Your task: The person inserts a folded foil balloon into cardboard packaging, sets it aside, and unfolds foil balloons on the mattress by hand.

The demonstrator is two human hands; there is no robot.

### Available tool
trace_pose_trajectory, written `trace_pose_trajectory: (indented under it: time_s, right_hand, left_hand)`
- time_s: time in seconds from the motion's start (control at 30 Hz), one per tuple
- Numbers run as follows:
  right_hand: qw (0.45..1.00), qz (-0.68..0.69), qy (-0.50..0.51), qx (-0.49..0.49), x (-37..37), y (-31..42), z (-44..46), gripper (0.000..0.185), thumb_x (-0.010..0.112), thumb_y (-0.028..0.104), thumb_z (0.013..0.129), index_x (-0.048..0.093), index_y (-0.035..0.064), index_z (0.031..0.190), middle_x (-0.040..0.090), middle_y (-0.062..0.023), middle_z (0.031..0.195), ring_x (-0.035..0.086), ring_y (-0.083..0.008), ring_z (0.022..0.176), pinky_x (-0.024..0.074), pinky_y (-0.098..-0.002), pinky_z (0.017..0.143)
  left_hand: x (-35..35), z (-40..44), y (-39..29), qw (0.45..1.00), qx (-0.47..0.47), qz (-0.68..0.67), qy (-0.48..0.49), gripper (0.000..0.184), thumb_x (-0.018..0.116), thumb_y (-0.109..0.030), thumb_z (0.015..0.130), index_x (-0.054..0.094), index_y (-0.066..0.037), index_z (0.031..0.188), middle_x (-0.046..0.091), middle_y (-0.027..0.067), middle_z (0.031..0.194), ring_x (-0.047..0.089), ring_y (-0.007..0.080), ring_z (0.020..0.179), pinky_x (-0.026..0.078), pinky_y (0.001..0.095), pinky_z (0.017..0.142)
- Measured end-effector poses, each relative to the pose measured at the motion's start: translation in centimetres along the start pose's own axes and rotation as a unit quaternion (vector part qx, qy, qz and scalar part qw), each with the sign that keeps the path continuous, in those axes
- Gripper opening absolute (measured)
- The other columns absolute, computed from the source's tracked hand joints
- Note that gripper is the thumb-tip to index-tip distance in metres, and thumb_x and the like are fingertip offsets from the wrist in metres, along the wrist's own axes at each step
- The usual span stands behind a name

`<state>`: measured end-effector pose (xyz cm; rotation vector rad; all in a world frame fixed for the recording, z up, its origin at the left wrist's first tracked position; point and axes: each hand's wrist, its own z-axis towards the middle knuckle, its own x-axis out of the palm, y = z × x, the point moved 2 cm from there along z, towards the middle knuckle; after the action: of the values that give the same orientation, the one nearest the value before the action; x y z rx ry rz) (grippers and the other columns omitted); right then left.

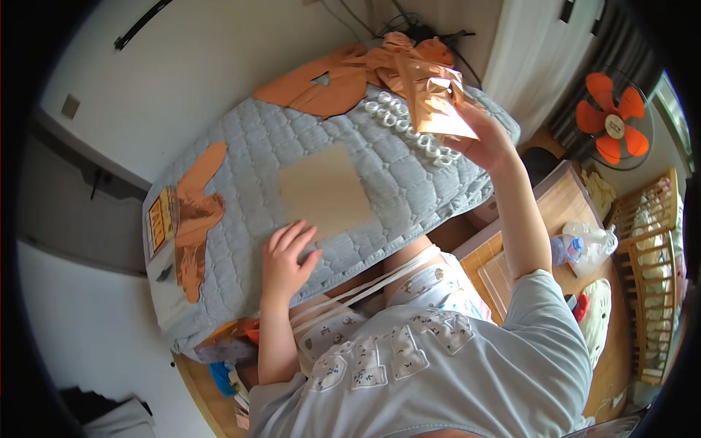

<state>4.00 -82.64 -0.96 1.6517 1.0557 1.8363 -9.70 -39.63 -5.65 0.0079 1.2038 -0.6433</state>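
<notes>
My right hand [485, 135] is raised over the far right of the mattress [248, 175], gripping a shiny copper-coloured foil piece [431, 95] that catches the light. Fingers apart, my left hand [288, 259] is at the near corner of a flat tan square [325, 190]; whether it touches the square I cannot tell. Beneath the foil lie several white rings [409, 131] in rows. An orange-copper cut-out sheet [314, 84] with a small hole lies at the back, beside crumpled copper material [387, 58]. To the left is another copper cut-out [193, 219].
A yellow-and-red printed box [161, 219] lies at the mattress's left edge. Dark cables [420, 29] tangle at the back. On the right are an orange-bladed fan [613, 124], a wooden-railed crib [650, 277], and a plastic bag [595, 244] beside a bottle [568, 250].
</notes>
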Motion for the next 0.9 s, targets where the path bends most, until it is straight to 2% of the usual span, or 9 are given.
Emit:
trace_pose_trajectory:
  time_s: [0.17, 0.27, 0.43, 0.5, 0.63, 0.73, 0.8, 0.87, 0.9]
  right_hand:
    - [0.984, 0.028, 0.093, 0.151, 6.6, -6.5, 2.6, 0.042, 0.056, 0.028, 0.103, 0.055, 0.0023, 0.137, 0.065, -0.0123, 0.13, 0.064, -0.0273, 0.119, 0.0523, -0.048, 0.101]
    - [0.981, -0.015, 0.053, 0.188, 10.8, -9.9, 3.2, 0.032, 0.059, 0.025, 0.101, 0.061, 0.0055, 0.126, 0.068, -0.008, 0.121, 0.066, -0.0226, 0.109, 0.0554, -0.0473, 0.094]
    - [0.965, -0.091, 0.065, 0.237, 14.3, -14.3, 4.8, 0.025, 0.061, 0.023, 0.101, 0.063, 0.0058, 0.119, 0.068, -0.0053, 0.114, 0.066, -0.0198, 0.106, 0.0588, -0.0436, 0.087]
    - [0.957, -0.128, 0.084, 0.248, 15.0, -15.0, 5.2, 0.03, 0.059, 0.021, 0.103, 0.06, 0.0039, 0.127, 0.067, -0.0099, 0.121, 0.069, -0.0226, 0.108, 0.0601, -0.0448, 0.091]
    - [0.961, -0.127, 0.087, 0.227, 15.4, -13.9, 5.2, 0.028, 0.06, 0.023, 0.103, 0.061, 0.0034, 0.123, 0.068, -0.0097, 0.118, 0.07, -0.0217, 0.104, 0.0611, -0.0433, 0.09]
    - [0.955, -0.178, 0.081, 0.224, 14.4, -13.6, 4.6, 0.033, 0.061, 0.023, 0.102, 0.059, 0.003, 0.128, 0.07, -0.0069, 0.111, 0.072, -0.0177, 0.095, 0.0647, -0.0349, 0.069]
    - [0.949, -0.192, 0.071, 0.238, 13.6, -14.6, 4.2, 0.034, 0.061, 0.023, 0.102, 0.059, 0.0032, 0.129, 0.071, -0.0062, 0.11, 0.072, -0.0166, 0.094, 0.0639, -0.0329, 0.065]
    - [0.942, -0.216, 0.041, 0.252, 12.9, -15.8, 3.5, 0.035, 0.061, 0.025, 0.102, 0.06, 0.0033, 0.13, 0.071, -0.0039, 0.107, 0.071, -0.0127, 0.088, 0.0624, -0.03, 0.059]
    - [0.942, -0.217, 0.041, 0.254, 13.0, -16.1, 3.2, 0.035, 0.061, 0.025, 0.102, 0.06, 0.0033, 0.13, 0.071, -0.0039, 0.107, 0.071, -0.0127, 0.088, 0.0624, -0.03, 0.059]
  left_hand:
    - [0.8, -1.3, -1.9, 0.999, 0.0, 0.026, -0.024, 0.039, 0.076, -0.023, 0.085, 0.072, -0.015, 0.123, 0.066, 0.0067, 0.133, 0.058, 0.0275, 0.123, 0.045, 0.0442, 0.102]
    - [1.1, -2.3, -1.7, 0.998, -0.022, 0.013, -0.055, 0.038, 0.074, -0.021, 0.086, 0.071, -0.015, 0.124, 0.065, 0.0072, 0.134, 0.058, 0.0288, 0.123, 0.045, 0.0445, 0.103]
    - [1.0, -3.2, -1.4, 0.998, -0.034, -0.004, -0.054, 0.039, 0.074, -0.02, 0.087, 0.07, -0.014, 0.125, 0.063, 0.0086, 0.136, 0.056, 0.0301, 0.126, 0.044, 0.0443, 0.106]
    - [1.0, -3.5, -1.4, 0.998, -0.04, -0.015, -0.048, 0.04, 0.074, -0.019, 0.087, 0.07, -0.014, 0.126, 0.063, 0.0093, 0.137, 0.055, 0.0307, 0.127, 0.044, 0.0438, 0.107]
    - [0.9, -3.6, -1.1, 0.998, -0.035, -0.02, -0.041, 0.042, 0.074, -0.019, 0.087, 0.069, -0.013, 0.128, 0.062, 0.0098, 0.139, 0.054, 0.0312, 0.13, 0.043, 0.0448, 0.108]
    - [0.8, -3.7, -0.8, 0.998, -0.031, -0.035, -0.045, 0.048, 0.072, -0.018, 0.089, 0.063, -0.01, 0.136, 0.061, 0.0115, 0.14, 0.054, 0.0319, 0.131, 0.043, 0.0455, 0.109]
    - [0.9, -3.6, -0.7, 0.997, -0.034, -0.052, -0.052, 0.052, 0.07, -0.017, 0.092, 0.058, -0.008, 0.141, 0.06, 0.013, 0.142, 0.054, 0.032, 0.131, 0.043, 0.0455, 0.109]
    - [1.0, -3.4, -0.1, 0.942, -0.137, -0.275, -0.137, 0.056, 0.067, -0.019, 0.095, 0.049, -0.005, 0.147, 0.059, 0.0169, 0.14, 0.055, 0.0345, 0.129, 0.044, 0.0448, 0.109]
    - [0.7, -2.9, 0.1, 0.941, -0.138, -0.276, -0.137, 0.056, 0.067, -0.019, 0.095, 0.049, -0.005, 0.147, 0.059, 0.0169, 0.14, 0.055, 0.0345, 0.129, 0.044, 0.0448, 0.109]
